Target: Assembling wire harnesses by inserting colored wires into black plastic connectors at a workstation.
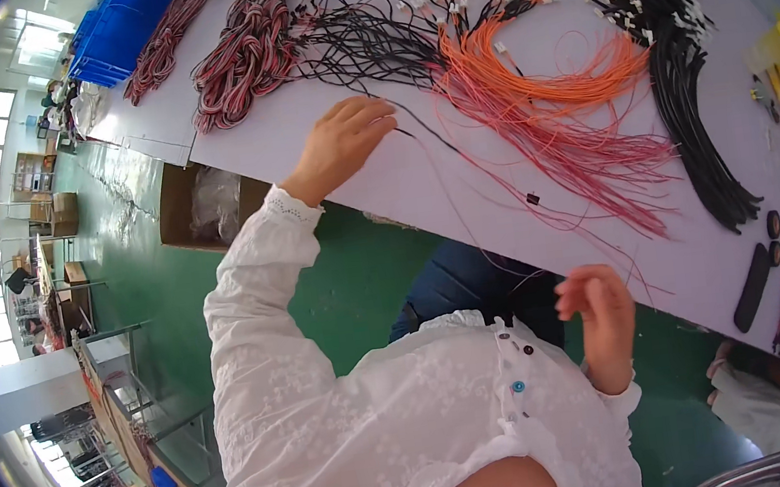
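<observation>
My left hand (pixel 350 141) is over the near edge of the table, its fingers bent together around a thin black cable (pixel 406 132) that comes out past the fingertips. A thin pale wire runs on from this cable, loops below the table edge and reaches toward my right hand (pixel 603 315). That hand is raised at the edge, fingers curled; what lies in them is hidden. Between the hands, loose pink wires (pixel 551 204) lie with a small black connector (pixel 533 199). Beyond them spreads a bundle of pink and orange wires (pixel 526 81) with black-sleeved, white-tipped ends.
Twisted red-black cable coils (pixel 246 62) lie at the far left beside a blue bin (pixel 126 33). A thick black cable bundle (pixel 690 109) and a black bar-shaped tool (pixel 751 289) lie to the right. Below the table's left side stands a cardboard box (pixel 182 211).
</observation>
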`<action>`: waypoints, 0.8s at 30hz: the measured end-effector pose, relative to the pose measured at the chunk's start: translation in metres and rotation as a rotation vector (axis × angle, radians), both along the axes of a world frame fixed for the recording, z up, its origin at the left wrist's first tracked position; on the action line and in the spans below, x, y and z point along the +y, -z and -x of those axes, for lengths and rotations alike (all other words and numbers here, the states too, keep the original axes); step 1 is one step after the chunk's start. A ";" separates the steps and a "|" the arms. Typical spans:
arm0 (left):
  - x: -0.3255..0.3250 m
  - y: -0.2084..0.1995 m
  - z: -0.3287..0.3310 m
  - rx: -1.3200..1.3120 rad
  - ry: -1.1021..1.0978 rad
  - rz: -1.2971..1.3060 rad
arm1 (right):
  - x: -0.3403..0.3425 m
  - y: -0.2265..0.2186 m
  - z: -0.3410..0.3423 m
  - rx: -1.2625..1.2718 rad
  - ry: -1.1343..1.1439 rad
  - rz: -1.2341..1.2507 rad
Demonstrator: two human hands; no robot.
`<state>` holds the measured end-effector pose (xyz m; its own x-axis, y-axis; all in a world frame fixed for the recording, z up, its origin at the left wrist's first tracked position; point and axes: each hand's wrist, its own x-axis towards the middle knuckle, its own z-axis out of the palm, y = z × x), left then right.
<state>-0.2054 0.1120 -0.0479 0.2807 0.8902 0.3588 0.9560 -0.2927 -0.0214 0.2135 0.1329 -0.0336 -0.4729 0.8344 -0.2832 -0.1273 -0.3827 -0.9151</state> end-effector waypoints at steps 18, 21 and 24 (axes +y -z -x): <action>-0.218 0.058 -0.209 -0.654 -0.521 0.025 | -0.027 0.032 -0.061 0.547 0.663 -0.004; -0.241 0.082 -0.198 -0.620 -0.491 0.085 | -0.019 0.034 -0.096 0.542 0.728 -0.084; -0.253 0.101 -0.190 -0.549 -0.412 0.141 | -0.022 0.029 -0.109 0.446 0.717 -0.142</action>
